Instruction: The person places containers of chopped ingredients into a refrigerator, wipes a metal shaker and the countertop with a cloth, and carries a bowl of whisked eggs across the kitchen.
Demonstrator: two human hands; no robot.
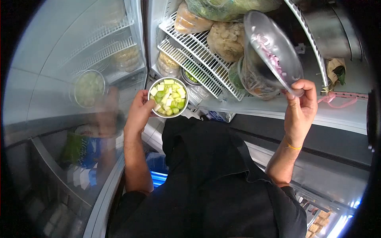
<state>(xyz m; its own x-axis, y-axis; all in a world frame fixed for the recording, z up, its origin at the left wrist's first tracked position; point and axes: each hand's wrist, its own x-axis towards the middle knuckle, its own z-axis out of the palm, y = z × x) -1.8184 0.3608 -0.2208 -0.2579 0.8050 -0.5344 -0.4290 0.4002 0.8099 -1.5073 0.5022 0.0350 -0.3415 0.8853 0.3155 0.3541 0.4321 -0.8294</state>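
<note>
My left hand [139, 111] grips the rim of a round metal bowl, thumb over the edge. Inside the bowl lie chopped pale-green vegetable pieces [168, 97]. My right hand [301, 109] pinches the rim of a larger metal bowl [291, 55], which is tilted steeply in front of the fridge shelf. Chopped red onion [270, 55] rests in that bowl. Behind the larger bowl sits a plastic-wrapped bundle [258, 85], partly hidden by it.
White wire shelves [190, 43] hold bagged food, including a pale lumpy bag [226, 41] and a green bag [234, 8]. A glass door [79, 59] stands at the left, reflecting the bowl. A pink ribbon [341, 101] hangs near the shelf edge at right.
</note>
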